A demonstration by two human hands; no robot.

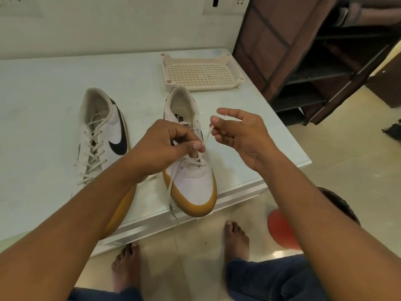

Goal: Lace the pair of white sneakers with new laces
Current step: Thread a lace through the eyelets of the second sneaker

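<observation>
At centre, the left hand (167, 144) and right hand (236, 133) each pinch the thin white lace (207, 135) above the gum-soled white sneaker (195, 185); best held taut and untwisted for threading.

Domestic interior, probably a bedroom or hallway; the wide-angle view shows too little of it to say which. Reference landmark: the low, glossy white table (54, 88). On the table's far right corner lies a cream perforated plastic tray (196, 59). Right of the table stands a brown fabric-covered rack (271, 46) with dark shelves. Behind the table, a plain pale wall carries switch plates (225, 5). Below the table's near edge, bare feet (235, 240) rest on glossy cream floor tiles (347, 153).
</observation>
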